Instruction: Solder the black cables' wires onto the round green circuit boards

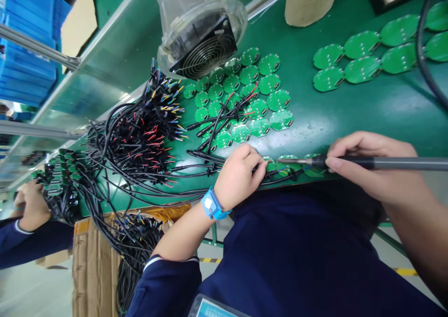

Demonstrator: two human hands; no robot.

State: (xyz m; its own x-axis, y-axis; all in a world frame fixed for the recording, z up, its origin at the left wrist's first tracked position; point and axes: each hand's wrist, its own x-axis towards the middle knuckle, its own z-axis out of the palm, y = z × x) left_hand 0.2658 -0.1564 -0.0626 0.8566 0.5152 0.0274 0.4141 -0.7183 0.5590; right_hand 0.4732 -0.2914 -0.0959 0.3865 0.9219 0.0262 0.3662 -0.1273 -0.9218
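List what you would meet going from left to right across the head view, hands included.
Co-worker's hand, heap of red-ended black cables, blue watch, person's left hand, soldering iron tip, person's right hand.

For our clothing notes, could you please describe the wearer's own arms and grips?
The left arm has a navy sleeve edged in white, and a blue wristband with a white square. The left grip and right grip are ungloved; the right forearm is bare.

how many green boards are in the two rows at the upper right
8: four green boards in the upper row, four in the lower, both rows reaching the picture's right edge. More may lie beyond it or behind the black cable.
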